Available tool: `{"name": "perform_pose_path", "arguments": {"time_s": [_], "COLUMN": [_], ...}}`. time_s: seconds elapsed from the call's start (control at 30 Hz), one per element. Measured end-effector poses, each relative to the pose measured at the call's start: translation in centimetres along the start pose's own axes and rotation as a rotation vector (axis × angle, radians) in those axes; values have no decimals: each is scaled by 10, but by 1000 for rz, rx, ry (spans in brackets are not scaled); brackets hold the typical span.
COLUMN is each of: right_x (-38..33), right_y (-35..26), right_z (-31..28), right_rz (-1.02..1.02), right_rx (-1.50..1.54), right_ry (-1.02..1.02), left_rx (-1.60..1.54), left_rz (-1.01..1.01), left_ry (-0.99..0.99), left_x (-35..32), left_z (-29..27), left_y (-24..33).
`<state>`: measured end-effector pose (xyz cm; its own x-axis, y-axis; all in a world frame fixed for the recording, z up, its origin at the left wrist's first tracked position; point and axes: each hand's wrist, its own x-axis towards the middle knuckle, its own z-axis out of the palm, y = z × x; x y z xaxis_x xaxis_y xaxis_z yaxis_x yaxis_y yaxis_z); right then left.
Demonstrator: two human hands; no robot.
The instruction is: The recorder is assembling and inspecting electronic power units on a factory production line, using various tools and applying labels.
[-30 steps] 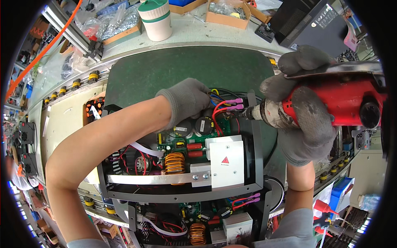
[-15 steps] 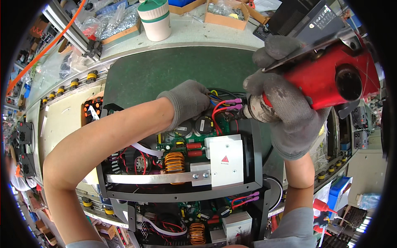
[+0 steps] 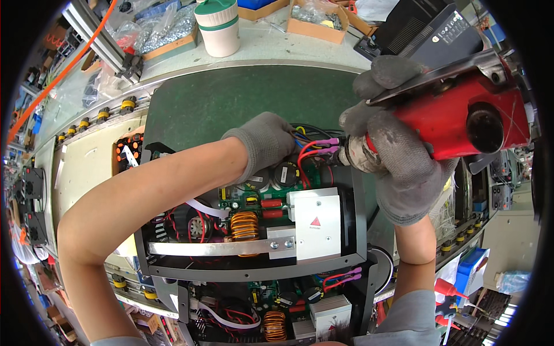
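My left hand (image 3: pixel 265 141), in a grey glove, is curled at the far side of an open metal chassis (image 3: pixel 254 271). Its fingertips are hidden behind the hand, beside a bundle of coloured wires (image 3: pixel 300 137). My right hand (image 3: pixel 404 155), gloved too, is wrapped round a red power tool (image 3: pixel 461 109) lying nearly level. The tool's taped nose (image 3: pixel 359 154) points left, close to red wires with purple terminals (image 3: pixel 330 145); its tip is partly hidden. In the chassis are a green circuit board (image 3: pixel 239 200), a copper coil (image 3: pixel 244 226) and a white plate (image 3: pixel 319 224).
A second similar chassis (image 3: pixel 231 334) stands nearer to me. Beneath lies a green work mat (image 3: pixel 242 92). Behind it are a white cup with a green lid (image 3: pixel 218 34), a cardboard box (image 3: pixel 317 29) and a black machine (image 3: pixel 427 29). An orange hose (image 3: pixel 63 69) crosses at left.
The red tool and my right hand have shifted slightly, with the body a little lower. My left hand stays almost in place beside the wires.
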<state>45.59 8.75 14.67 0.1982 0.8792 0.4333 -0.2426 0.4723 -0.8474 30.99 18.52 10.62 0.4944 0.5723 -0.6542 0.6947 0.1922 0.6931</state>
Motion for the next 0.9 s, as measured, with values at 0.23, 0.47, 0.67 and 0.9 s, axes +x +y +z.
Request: {"name": "perform_pose_path", "arguments": {"time_s": [0.23, 0.47, 0.67, 0.9], "right_x": [-1, -2, 3, 8], "right_y": [11, 11, 17, 21], "right_z": [-10, 10, 20, 23], "right_rz": [87, -203, -305, -459], "right_rx": [296, -523, -657, -722], "right_ry": [-15, -18, 40, 149], "left_rx": [87, 222, 324, 460], "left_rz": [142, 45, 92, 299], "left_ry": [-40, 13, 52, 66], "left_x": [37, 22, 45, 67], "left_z": [2, 5, 0, 4], "left_y": [-26, -9, -28, -39]}}
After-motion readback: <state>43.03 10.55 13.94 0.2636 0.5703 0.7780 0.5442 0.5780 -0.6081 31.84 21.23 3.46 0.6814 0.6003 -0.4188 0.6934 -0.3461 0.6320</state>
